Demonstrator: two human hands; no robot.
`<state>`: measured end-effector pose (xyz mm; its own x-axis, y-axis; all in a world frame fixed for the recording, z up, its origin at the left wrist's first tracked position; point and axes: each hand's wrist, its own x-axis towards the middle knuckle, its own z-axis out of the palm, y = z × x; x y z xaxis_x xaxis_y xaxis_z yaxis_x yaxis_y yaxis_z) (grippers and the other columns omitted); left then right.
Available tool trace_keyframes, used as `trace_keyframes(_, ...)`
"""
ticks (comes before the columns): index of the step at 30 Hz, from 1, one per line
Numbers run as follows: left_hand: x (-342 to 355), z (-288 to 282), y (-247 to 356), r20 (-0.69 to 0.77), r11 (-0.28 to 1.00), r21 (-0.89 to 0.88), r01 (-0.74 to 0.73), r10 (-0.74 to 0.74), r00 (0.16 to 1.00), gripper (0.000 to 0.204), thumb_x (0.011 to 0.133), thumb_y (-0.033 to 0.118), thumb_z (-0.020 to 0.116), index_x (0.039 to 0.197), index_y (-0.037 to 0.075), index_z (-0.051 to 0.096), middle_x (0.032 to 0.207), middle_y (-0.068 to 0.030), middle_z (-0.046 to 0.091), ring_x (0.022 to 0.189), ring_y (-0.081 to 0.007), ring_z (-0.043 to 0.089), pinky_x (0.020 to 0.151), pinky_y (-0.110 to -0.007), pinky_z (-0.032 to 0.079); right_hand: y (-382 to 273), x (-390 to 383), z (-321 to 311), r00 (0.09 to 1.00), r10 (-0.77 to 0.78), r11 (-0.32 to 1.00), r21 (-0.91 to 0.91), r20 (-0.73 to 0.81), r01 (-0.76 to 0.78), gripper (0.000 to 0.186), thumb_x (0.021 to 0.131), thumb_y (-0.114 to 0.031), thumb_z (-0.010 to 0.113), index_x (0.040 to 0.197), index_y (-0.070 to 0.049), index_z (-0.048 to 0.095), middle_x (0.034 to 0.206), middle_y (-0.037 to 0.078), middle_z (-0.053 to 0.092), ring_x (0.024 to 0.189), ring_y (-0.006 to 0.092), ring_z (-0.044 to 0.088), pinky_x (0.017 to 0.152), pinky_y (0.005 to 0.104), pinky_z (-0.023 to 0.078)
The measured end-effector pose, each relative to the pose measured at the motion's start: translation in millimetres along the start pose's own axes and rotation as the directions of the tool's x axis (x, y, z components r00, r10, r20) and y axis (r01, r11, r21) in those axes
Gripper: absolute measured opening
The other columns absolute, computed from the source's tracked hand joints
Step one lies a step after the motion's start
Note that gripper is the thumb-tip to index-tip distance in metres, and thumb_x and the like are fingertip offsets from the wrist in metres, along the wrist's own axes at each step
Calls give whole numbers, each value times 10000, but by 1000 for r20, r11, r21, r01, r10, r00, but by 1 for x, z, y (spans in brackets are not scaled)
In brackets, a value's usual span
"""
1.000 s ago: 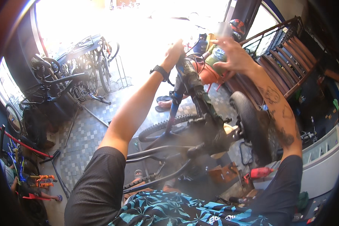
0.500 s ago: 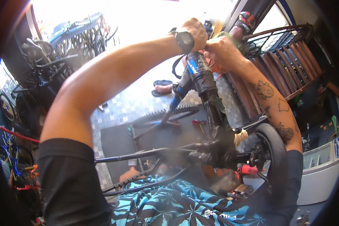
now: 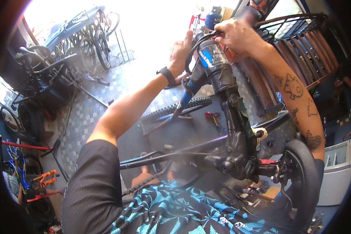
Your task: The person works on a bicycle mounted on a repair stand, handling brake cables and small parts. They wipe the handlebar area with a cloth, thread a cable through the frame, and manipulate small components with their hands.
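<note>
My right hand (image 3: 238, 36) is closed on the end of a black strap-like loop (image 3: 190, 58) at the top of a bike repair stand. The loop curves down on the left side of the stand's thick head (image 3: 214, 58), which is scuffed and carries a blue label. Just left of the loop, my left hand (image 3: 179, 52) is raised with one finger stretched up; it appears to hold nothing. Below, the stand's black clamp mechanism (image 3: 234, 152) runs down toward my body. A dark bike frame tube (image 3: 195, 148) passes across in front of me.
A black wheel (image 3: 300, 175) stands close by my right forearm. A knobby tyre (image 3: 199, 103) lies beyond the stand. Slatted wooden furniture (image 3: 296, 66) is at right, parked bikes (image 3: 85, 50) at back left. A blue gas cylinder (image 3: 213, 17) stands behind. Tools (image 3: 257, 193) lie below right.
My left hand has come away from the right hand, moving down and left. My right hand has shifted slightly up and right, and the view has turned.
</note>
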<state>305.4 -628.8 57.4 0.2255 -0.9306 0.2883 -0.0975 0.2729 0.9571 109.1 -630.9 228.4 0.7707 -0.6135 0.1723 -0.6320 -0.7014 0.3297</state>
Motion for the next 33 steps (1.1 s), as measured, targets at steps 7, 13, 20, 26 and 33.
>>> trace_keyframes(7, 20, -22, 34, 376, 986, 36, 165, -166, 912, 569, 1088, 571, 481, 939, 65, 692, 660, 10, 589, 500, -96, 470, 461, -243, 366, -13, -9, 4, 1000, -3, 991, -135, -18, 1, 442, 1038, -419, 583, 1276, -62, 688, 1072, 191, 746, 1086, 351, 710, 1086, 512, 451)
trace_keyframes(13, 26, -6, 63, 555, 978, -121, 170, -75, 828, 698, 1094, 601, 365, 1333, -15, 590, 912, -102, 702, 686, -151, 671, 619, -278, 546, -2, -11, 3, 994, 101, 988, 114, 50, -106, 451, 1010, -460, 611, 1251, -95, 722, 1116, 205, 747, 1104, 381, 709, 1004, 500, 529)
trace_keyframes(20, 12, 13, 41, 597, 785, -515, 343, 42, 801, 771, 1036, 621, 407, 1392, -49, 541, 1187, -234, 721, 952, -293, 785, 855, -384, 679, 2, -9, 8, 996, 5, 988, 154, -87, 9, 388, 981, -373, 654, 1125, -24, 742, 933, 228, 739, 938, 428, 716, 884, 494, 546)
trace_keyframes(26, 17, 30, 8, 687, 398, -688, 607, 89, 721, 736, 1018, 615, 439, 1397, -6, 552, 1131, -213, 726, 946, -312, 767, 863, -473, 650, -6, -8, -7, 985, 81, 974, 196, 152, -111, 417, 1065, -388, 554, 1218, -32, 706, 1103, 231, 742, 1069, 383, 720, 986, 507, 537)
trace_keyframes(33, 88, -15, 109, 866, 589, 308, -747, 151, 476, 469, 1082, 413, 469, 1101, 44, 757, 872, -179, 755, 720, -253, 731, 745, -393, 592, -5, -16, -7, 994, 48, 959, 273, 99, -74, 371, 1036, -363, 583, 1137, -26, 700, 1007, 225, 744, 1004, 414, 727, 936, 541, 546)
